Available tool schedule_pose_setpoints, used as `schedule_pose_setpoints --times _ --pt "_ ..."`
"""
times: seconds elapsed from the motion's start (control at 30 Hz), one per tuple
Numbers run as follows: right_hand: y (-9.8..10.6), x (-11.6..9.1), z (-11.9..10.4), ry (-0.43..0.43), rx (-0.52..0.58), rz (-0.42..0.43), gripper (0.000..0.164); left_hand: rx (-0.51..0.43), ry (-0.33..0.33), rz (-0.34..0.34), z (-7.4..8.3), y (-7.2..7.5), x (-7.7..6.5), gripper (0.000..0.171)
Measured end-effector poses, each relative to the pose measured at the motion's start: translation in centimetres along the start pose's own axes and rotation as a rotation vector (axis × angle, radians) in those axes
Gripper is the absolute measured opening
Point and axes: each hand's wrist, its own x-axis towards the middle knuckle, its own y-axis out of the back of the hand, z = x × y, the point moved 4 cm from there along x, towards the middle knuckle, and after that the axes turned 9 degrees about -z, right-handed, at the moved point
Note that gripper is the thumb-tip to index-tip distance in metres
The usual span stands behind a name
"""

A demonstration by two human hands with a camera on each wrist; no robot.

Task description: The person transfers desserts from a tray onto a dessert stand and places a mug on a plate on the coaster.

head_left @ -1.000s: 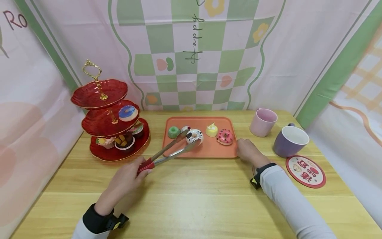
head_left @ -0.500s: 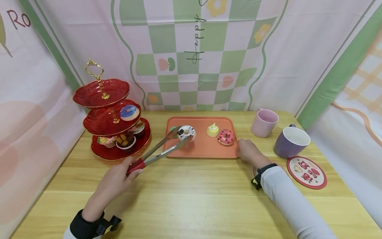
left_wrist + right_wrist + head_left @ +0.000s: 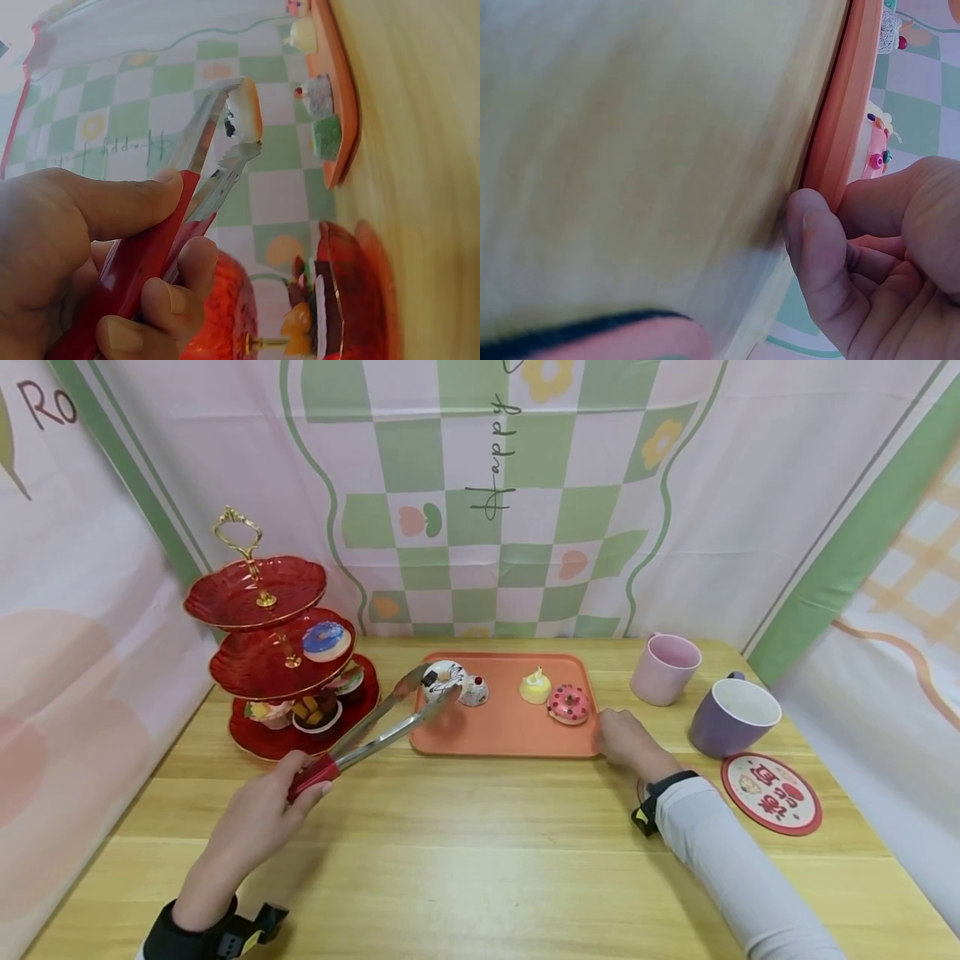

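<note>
My left hand (image 3: 258, 810) grips red-handled metal tongs (image 3: 382, 739). Between their tips hangs a white donut (image 3: 447, 673) with dark drizzle, raised over the left end of the orange tray (image 3: 510, 739). With thumb and finger, my right hand (image 3: 630, 745) pinches the tray's near right corner, as the right wrist view shows. On the tray sit a pink donut (image 3: 568, 704), a yellow cake (image 3: 536, 687) and a white speckled cake (image 3: 474, 692) with a cherry. A green cake (image 3: 326, 136) shows in the left wrist view; in the head view the donut hides it.
A red three-tier stand (image 3: 251, 672) rises at the left, a blue donut (image 3: 326, 642) on its middle tier and several cupcakes on the bottom one. Right of the tray stand a pink mug (image 3: 665, 670) and a purple mug (image 3: 733, 718), with a round coaster (image 3: 772, 793) in front.
The left hand has carried the tongs and white donut leftward and slightly up across the tray, so the white speckled cake shows again. The right hand stays at the tray corner.
</note>
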Motion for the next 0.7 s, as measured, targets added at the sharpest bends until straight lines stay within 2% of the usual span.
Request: schedule_pose_setpoints --times 0.7 --pt "0.2 -0.1 0.0 -0.007 0.013 -0.009 0.011 -0.001 0.065 0.037 -0.7 2.1 -1.8 0.034"
